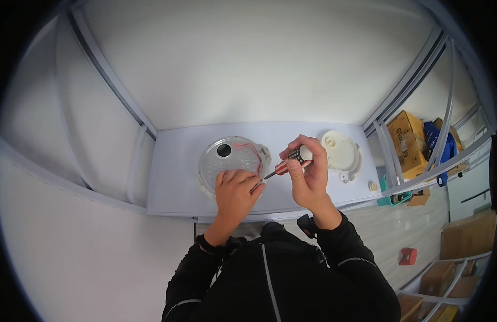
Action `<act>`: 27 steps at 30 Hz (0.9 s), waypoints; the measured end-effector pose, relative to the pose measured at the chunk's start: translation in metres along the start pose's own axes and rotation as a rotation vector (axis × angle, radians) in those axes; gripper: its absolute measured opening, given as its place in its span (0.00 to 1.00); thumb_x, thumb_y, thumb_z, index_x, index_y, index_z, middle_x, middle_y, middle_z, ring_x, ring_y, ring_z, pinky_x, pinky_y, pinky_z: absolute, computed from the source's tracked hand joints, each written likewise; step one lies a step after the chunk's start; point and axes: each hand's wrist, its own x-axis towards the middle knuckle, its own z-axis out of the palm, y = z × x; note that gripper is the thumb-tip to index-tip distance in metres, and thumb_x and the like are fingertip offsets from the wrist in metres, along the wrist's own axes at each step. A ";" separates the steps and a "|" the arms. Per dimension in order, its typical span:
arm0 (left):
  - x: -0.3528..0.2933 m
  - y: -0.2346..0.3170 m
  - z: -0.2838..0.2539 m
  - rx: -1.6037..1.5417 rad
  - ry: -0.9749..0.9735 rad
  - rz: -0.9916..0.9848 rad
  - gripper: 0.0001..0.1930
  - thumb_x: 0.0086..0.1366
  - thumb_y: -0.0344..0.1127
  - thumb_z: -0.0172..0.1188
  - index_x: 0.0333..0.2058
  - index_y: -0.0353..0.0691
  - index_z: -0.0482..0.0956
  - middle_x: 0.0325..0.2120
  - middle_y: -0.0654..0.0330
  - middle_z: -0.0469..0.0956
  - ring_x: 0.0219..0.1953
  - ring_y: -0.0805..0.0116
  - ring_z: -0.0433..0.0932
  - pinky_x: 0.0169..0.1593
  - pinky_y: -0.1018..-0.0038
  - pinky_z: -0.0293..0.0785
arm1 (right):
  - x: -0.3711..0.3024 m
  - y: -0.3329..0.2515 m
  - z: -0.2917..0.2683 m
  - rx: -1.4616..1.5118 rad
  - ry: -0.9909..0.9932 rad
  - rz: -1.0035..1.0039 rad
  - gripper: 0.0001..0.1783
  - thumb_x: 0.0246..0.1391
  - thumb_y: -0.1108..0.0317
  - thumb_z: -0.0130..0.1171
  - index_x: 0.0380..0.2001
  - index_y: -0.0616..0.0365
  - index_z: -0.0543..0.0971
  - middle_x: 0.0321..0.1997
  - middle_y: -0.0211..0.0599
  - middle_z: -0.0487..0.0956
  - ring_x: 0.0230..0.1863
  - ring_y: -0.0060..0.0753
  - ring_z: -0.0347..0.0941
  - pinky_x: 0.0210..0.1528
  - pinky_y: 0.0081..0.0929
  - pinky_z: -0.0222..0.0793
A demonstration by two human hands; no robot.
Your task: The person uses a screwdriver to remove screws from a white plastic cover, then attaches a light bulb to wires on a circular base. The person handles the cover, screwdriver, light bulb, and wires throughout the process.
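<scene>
On the white table (170,177) I locate the round silver metal housing (211,163), left of the shallow white plastic dish (342,156). The dish contains a small cream piece (330,142); red wires (251,146) lie on the housing. The brown cardboard carton (406,145) at right bears dark printing. My right hand (310,172) holds the screwdriver (281,168) with a red-and-white-striped handle, steel shaft angled toward the housing's edge. My left hand (237,192) rests there, fingers close together; I cannot tell whether it grips anything.

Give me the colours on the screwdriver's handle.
The handle is red, white and black, seen best in the head view.
</scene>
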 end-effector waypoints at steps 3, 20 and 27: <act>0.001 -0.003 -0.006 -0.037 -0.034 0.010 0.09 0.53 0.42 0.78 0.33 0.50 0.91 0.36 0.74 0.84 0.46 0.67 0.81 0.57 0.61 0.69 | -0.001 0.001 0.002 -0.034 -0.037 -0.009 0.26 0.70 0.74 0.58 0.68 0.62 0.68 0.56 0.45 0.73 0.48 0.35 0.79 0.50 0.31 0.77; -0.003 -0.005 -0.010 -0.040 -0.022 0.036 0.09 0.56 0.42 0.76 0.36 0.51 0.92 0.36 0.73 0.85 0.47 0.64 0.82 0.52 0.62 0.73 | 0.002 0.003 0.011 -0.042 -0.046 0.024 0.25 0.68 0.75 0.61 0.65 0.61 0.71 0.52 0.45 0.76 0.48 0.38 0.79 0.53 0.35 0.74; -0.008 -0.010 -0.006 0.002 -0.015 0.082 0.10 0.57 0.43 0.77 0.38 0.52 0.92 0.38 0.73 0.85 0.48 0.63 0.82 0.54 0.61 0.73 | 0.002 0.003 0.013 -0.105 -0.073 0.025 0.25 0.66 0.76 0.62 0.64 0.61 0.72 0.52 0.47 0.77 0.48 0.39 0.79 0.52 0.36 0.75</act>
